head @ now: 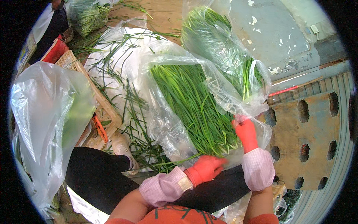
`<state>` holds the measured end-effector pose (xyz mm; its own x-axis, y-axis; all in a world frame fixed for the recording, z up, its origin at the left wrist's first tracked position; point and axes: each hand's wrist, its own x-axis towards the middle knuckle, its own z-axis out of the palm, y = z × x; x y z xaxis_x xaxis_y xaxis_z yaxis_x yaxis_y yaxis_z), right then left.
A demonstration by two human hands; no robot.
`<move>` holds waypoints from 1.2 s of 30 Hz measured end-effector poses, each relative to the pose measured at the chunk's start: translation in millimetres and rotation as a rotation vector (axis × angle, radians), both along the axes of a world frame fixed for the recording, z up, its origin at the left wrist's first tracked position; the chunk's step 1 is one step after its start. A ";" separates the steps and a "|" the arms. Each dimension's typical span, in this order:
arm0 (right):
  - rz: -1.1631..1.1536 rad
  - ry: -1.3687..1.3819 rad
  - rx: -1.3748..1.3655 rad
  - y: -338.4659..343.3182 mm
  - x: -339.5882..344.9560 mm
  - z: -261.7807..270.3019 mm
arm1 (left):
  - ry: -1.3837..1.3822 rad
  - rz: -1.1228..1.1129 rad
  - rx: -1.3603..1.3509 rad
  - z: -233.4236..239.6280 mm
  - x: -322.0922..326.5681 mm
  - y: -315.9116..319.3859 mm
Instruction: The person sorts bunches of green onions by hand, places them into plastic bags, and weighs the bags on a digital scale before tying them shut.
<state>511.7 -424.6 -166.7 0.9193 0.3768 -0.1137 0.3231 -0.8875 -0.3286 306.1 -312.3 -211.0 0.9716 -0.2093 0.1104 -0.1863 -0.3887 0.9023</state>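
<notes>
A large bundle of long green garlic chives lies before me on an opened clear plastic bag. My right hand, in a red glove, grips the bag's gathered plastic at the bundle's right edge. My left hand, also red-gloved, is at the bundle's lower end near the cut stems, slightly blurred; whether its fingers hold plastic or stems is unclear. A second bundle of chives, wrapped in clear plastic, lies beyond, at the upper right.
Loose chive leaves are scattered on white sheeting. On the left stand a plastic crate with an orange-handled tool in it and a large clear plastic bag. A metal plate with holes is at the right. Another filled bag lies at the upper left.
</notes>
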 end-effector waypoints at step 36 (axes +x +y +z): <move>0.175 0.348 0.042 -23.8 11.6 -3.4 | -0.355 0.191 0.405 -58.6 0.8 54.4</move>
<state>523.2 -448.4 -170.1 0.7497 0.5356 -0.3886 0.3311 -0.8121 -0.4805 306.8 -258.0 -269.6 0.9144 -0.1277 0.3841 -0.3433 -0.7473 0.5689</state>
